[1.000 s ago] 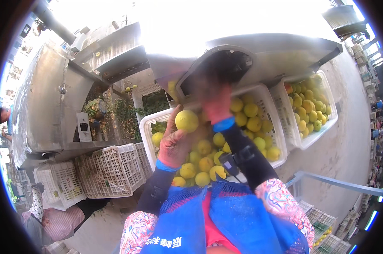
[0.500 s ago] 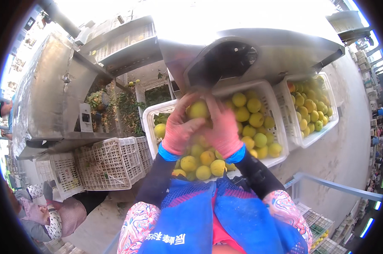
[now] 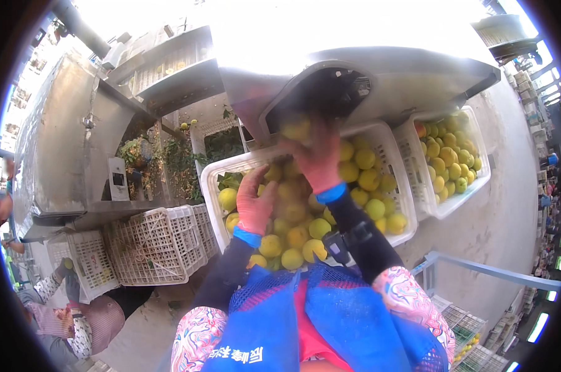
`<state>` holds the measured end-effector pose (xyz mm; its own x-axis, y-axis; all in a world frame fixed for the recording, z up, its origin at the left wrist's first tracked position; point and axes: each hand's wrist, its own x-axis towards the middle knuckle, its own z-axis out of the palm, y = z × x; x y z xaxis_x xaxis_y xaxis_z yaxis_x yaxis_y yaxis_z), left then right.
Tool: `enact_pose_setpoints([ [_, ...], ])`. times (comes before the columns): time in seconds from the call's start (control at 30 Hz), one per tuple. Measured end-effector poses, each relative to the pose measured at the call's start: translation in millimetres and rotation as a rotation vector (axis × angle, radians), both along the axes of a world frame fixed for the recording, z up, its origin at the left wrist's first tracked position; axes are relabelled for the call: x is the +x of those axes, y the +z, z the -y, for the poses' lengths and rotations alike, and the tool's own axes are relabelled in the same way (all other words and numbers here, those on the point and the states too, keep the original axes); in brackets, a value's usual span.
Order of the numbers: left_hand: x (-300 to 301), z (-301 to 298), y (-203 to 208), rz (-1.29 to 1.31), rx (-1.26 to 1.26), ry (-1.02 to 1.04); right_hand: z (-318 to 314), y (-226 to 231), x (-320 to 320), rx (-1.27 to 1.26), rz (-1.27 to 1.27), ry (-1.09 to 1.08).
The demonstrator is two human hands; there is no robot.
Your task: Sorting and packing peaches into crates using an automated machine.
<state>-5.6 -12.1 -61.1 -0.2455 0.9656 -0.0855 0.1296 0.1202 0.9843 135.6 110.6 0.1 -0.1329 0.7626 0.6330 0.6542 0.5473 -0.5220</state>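
Observation:
Under a metal chute, a white plastic crate [image 3: 213, 214] holds many round yellow-green fruits [image 3: 320, 229], with a few green leaves at its left end. My right hand [image 3: 317, 158], in a pink glove, reaches to the dark opening [image 3: 320, 93] of the chute. Between its thumb and fingers is a yellow-green fruit [image 3: 296, 129], blurred by motion. My left hand [image 3: 254, 204], gloved alike, hovers over the crate's left part; its thumb and fingers are apart with nothing between them. The tips of my right fingers are lost in the shadow.
Another white crate [image 3: 443, 204] of yellow fruits stands to the right. Stacked crates [image 3: 162, 245] lie at left, near a person [image 3: 91, 322] bending there. Left of the chute are a metal housing [image 3: 57, 142] and leafy debris [image 3: 145, 152]. A blue-grey rail [image 3: 491, 271] runs at lower right.
Both hands were together around a fruit over the crate. They have parted: my right hand moved up to the opening with a fruit, and my left drew back, down and left.

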Motion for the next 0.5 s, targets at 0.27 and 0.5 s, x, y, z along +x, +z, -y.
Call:
enact_pose_setpoints([
  [0.27,0.0,-22.4,-69.9,-1.521,-0.020,-0.552,1.8,10.5,25.5,-0.058,0.021,0.113],
  [0.5,13.0,-72.6,-62.5,-1.400,-0.229,-0.768,37.6,-112.6,19.5,-0.499,0.826,-0.260],
])
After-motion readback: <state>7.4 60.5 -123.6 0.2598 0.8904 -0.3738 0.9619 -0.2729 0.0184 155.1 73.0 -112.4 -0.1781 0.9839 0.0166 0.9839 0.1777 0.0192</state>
